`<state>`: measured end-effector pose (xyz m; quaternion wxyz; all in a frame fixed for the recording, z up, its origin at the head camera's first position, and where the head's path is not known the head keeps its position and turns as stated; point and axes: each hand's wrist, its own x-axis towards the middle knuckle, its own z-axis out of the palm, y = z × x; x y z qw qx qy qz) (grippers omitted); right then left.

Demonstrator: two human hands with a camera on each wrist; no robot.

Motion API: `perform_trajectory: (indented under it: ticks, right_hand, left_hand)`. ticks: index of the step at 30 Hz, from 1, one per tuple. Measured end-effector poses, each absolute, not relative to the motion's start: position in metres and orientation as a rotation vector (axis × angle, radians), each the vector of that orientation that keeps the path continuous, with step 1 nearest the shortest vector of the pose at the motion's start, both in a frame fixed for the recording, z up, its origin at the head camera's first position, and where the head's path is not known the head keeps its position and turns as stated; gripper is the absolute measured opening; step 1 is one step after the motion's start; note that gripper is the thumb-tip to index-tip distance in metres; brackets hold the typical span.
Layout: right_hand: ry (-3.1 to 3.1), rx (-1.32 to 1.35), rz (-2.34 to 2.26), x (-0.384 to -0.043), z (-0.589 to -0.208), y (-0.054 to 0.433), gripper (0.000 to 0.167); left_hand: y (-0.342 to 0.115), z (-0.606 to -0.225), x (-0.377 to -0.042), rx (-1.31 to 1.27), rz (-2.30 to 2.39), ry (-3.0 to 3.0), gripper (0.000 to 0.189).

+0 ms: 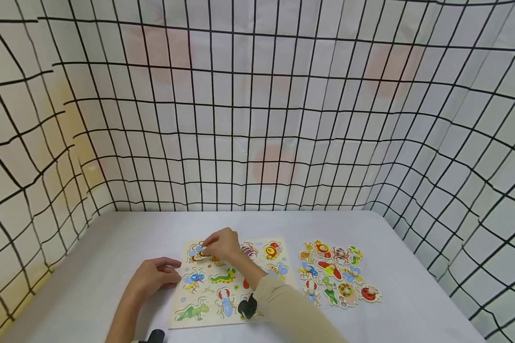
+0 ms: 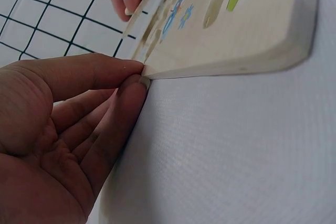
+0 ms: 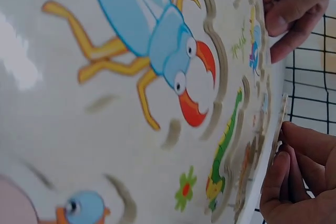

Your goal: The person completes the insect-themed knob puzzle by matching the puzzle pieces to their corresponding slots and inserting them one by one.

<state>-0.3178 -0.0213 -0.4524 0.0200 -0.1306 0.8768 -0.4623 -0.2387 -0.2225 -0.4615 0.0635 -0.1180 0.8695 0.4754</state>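
A wooden insect puzzle board (image 1: 206,296) lies flat on the table, printed with a caterpillar, a stag beetle, a grasshopper and other bugs. Over its far left corner, my right hand (image 1: 223,244) pinches a bee puzzle piece (image 1: 201,250) between thumb and fingers. In the right wrist view that piece (image 3: 279,124) shows edge-on, tilted close to the board. My left hand (image 1: 153,276) rests at the board's left side. The left wrist view shows its fingertips (image 2: 134,68) touching the board's edge, fairly straight and not wrapped round it.
Right of the board, several loose insect pieces with knobs (image 1: 329,269) lie in a cluster, among them a ladybug piece (image 1: 370,293). The white table (image 1: 412,314) is enclosed by pale walls with a black grid (image 1: 257,119). My right forearm crosses the board.
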Motion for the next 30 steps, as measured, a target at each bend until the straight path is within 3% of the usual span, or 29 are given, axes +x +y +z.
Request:
perform_trajectory:
  ticks: [30]
  right_hand:
    - [2.834,-0.306,-1.415,-0.307,-0.462,-0.045,0.011]
  left_hand:
    - [-0.220,-0.458,-0.236,-0.376,1.455,2.626,0.037]
